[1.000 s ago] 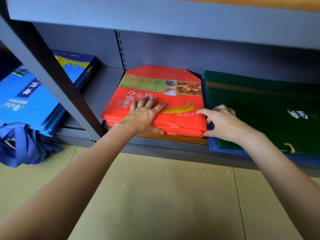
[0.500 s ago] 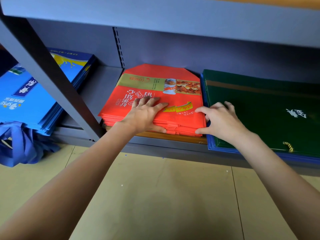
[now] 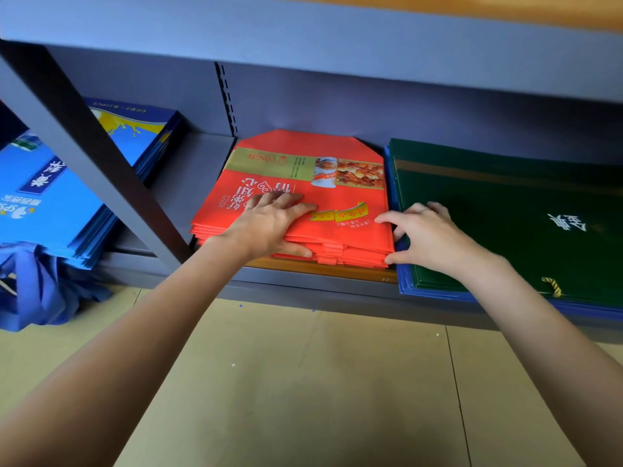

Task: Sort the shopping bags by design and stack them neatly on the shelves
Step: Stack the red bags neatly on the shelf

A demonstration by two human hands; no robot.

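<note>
A stack of red shopping bags (image 3: 337, 193) with a gold band and a food picture lies flat in the middle of the lower shelf (image 3: 188, 176). My left hand (image 3: 269, 227) rests on its top near the front, fingers flat and thumb against the front edges. My right hand (image 3: 428, 237) pinches the stack's front right corner, index finger on top and thumb low on the corner. Right beside it lies a stack of dark green bags (image 3: 505, 214) on blue ones (image 3: 404, 288).
Light blue bags (image 3: 67, 197) are stacked at the left beyond a slanting grey shelf post (image 3: 84, 146), their blue handles (image 3: 33, 288) drooping to the floor. The upper shelf (image 3: 337, 35) hangs low overhead. A bare strip of shelf lies between the blue and red stacks.
My right hand slid left off the green bags and took the red stack's front right corner, thumb dropping lower. My left hand stayed on top of the stack.
</note>
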